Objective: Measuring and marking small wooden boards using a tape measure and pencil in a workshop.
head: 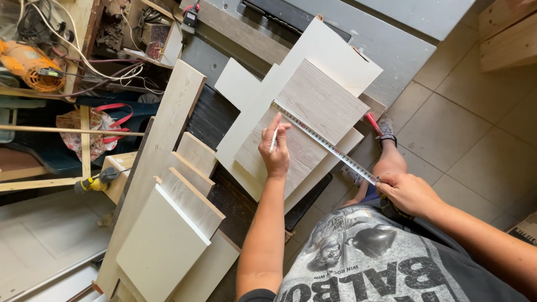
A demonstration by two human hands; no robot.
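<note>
Left hand (pixel 275 152) sits flat on the grey wood-grain panel (pixel 313 120), fingers curled round a slim white pencil (pixel 273 140) pinched upright between thumb and forefinger, its tip right at the tape's edge. Right hand (pixel 407 193) is down by the person's knee, well off the panel's corner, closed around the tape measure case (pixel 391 208), which is mostly hidden under the palm. Between the two hands runs the yellow tape blade (pixel 327 146), stretched diagonally across the panel, its far end lying near the panel's upper left edge.

That grey panel lies on top of a larger cream board (pixel 330 53), and both rest on a dark bench surface (pixel 212 114), tilted relative to the camera. Over on the left of the bench there's a stack of lighter offcuts (pixel 184 196), overlapping like steps, with a long pale plank (pixel 168 128) running beside them. An orange power tool (pixel 28 64) sits among tangled cables at the upper left, and a small yellow-handled tool (pixel 92 183) lies lower down. Grey floor tiles (pixel 464 128) show on the right, with the person's sandalled foot (pixel 385 130) just beyond the board's corner.
</note>
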